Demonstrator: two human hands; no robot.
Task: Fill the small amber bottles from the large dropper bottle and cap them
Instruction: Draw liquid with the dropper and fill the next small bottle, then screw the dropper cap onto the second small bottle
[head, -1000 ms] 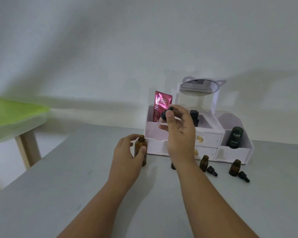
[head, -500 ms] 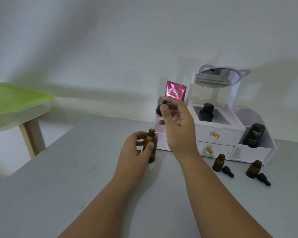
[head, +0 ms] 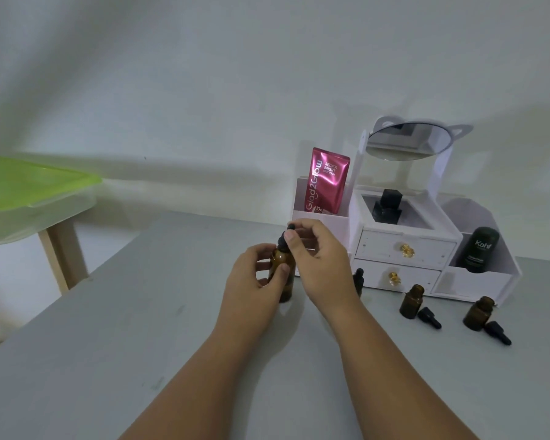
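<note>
The large amber dropper bottle (head: pixel 282 274) stands upright on the grey table (head: pixel 115 344), a little in front of the white organiser (head: pixel 400 249). The left hand (head: pixel 254 287) wraps its fingers round the bottle's body. The right hand (head: pixel 321 258) pinches the black dropper cap (head: pixel 285 237) at the bottle's neck between thumb and fingertips.

To the left and toward the near edge the tabletop lies bare, open room on that side. To the right it is busier: a capped small bottle (head: pixel 358 281) stands just behind the right wrist, partly hidden, then two open small amber bottles (head: pixel 411 301) (head: pixel 477 313) in front of the organiser, each with a black dropper cap (head: pixel 429 318) (head: pixel 498 333) lying just beside it.

The organiser holds a pink sachet (head: pixel 326 182) in its left compartment, a black object (head: pixel 387 206) in the middle tray under a tilted mirror (head: pixel 408 141), and a dark tube (head: pixel 480 249) on the right. A plain pale wall rises behind; a green-lidded box (head: pixel 29 192) sits on a wooden stand at far left.
</note>
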